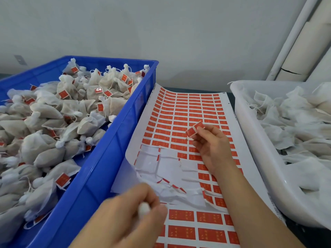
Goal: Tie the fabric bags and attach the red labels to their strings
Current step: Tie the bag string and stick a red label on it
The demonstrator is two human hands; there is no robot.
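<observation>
Pinching red label (194, 130) in my right grip (213, 147), label at its 11 o'clock; left grip (129, 215) clenched on white fabric (144, 209).

Over on the left, a big blue crate (107, 158) fills the frame edge to edge, its far rim up against the pale grey wall (161, 33). On the right sits a white plastic tub (254, 140) on the dark counter (308, 237). Upper right, a beige pipe (300, 56) leans along the wall, a dark crack low on it. A small grey wall plate (20, 59) sits upper left.
</observation>
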